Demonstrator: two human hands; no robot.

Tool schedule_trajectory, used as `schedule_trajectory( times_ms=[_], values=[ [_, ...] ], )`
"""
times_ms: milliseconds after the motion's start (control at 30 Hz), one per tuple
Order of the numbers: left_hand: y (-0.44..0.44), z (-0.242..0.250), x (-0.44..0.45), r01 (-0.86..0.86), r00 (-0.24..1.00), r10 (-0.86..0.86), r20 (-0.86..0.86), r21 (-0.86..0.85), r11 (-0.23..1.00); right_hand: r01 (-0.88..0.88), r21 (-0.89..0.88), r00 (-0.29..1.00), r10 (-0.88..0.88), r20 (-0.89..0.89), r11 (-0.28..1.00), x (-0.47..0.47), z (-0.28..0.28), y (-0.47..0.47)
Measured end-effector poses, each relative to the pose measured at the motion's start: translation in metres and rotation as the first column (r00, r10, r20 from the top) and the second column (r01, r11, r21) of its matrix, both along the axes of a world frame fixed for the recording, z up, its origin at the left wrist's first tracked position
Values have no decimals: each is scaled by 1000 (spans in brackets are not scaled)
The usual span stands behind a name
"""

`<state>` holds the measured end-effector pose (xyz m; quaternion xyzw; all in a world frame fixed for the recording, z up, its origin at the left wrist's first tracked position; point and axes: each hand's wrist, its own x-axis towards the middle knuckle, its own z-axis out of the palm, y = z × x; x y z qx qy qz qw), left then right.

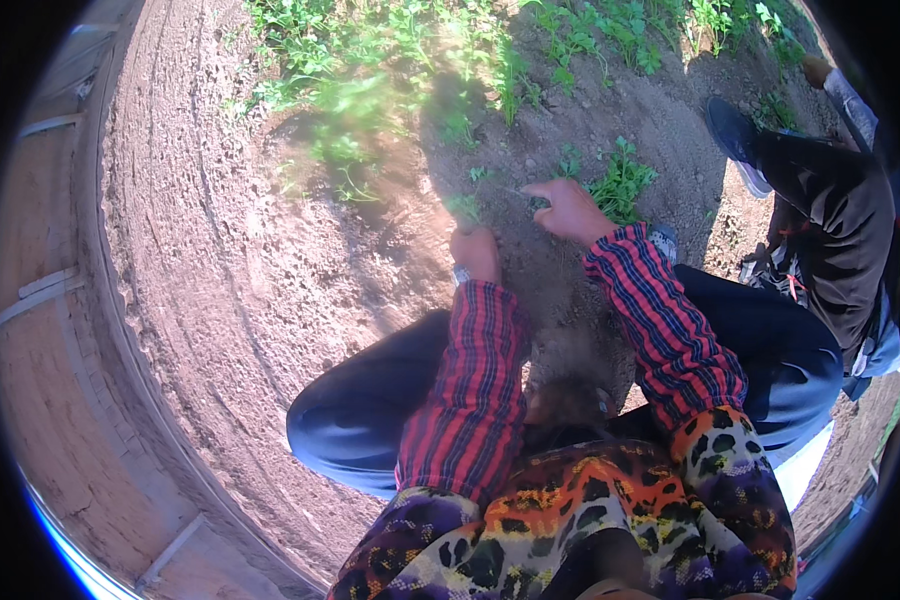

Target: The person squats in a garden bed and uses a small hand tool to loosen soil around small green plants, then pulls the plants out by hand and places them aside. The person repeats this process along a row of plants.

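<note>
My left hand (pixel 476 253), with a watch (pixel 460 274) at its wrist, is curled low over shaded soil. Small blurred green leaves (pixel 463 206) show just beyond its fingers; whether it grips them is unclear. To its right, my right hand (pixel 568 210) has its index finger stretched leftward and its thumb below. Something small and dark shows between finger and thumb, too unclear to name. A leafy green plant bunch (pixel 621 180) lies right beside this hand. Farther left, a clump of green leaves (pixel 349 112) is smeared by motion blur.
Parsley-like plants (pixel 420 34) grow along the far side of the bare soil (pixel 217 247). A co-worker's dark-trousered leg (pixel 832 187) and shoe (pixel 731 131) are close on my right, their hand (pixel 817 71) above. A panelled low wall (pixel 41 322) curves along the left.
</note>
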<state>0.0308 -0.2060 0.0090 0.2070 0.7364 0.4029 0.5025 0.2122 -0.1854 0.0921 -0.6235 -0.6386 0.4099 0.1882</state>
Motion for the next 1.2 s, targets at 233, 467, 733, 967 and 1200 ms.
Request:
schedule_trajectory(
  times_ms=[233, 467, 733, 967, 1200],
  values=[
    [116, -22, -122, 517, 823, -395, -408, 248, 819, -420, 38, 892, 405, 203, 907, -17, 20, 81],
    [124, -79, -133, 691, 703, -484, -522, 336, 640, -279, -83, 916, 292, 276, 957, -78, -72, 78],
    [118, -53, -96, 147, 978, -175, 116, 217, 965, -210, 124, 926, 156, 344, 970, -78, -125, 15],
    [117, -47, -76, 101, 993, -86, -76, 225, 969, -39, -107, 999, 37, -17, 993, -71, -94, 27],
    [112, -65, -81, 378, 830, -237, -505, 198, 904, -21, -43, 999, 22, 33, 999, -78, -106, 22]
  ],
)
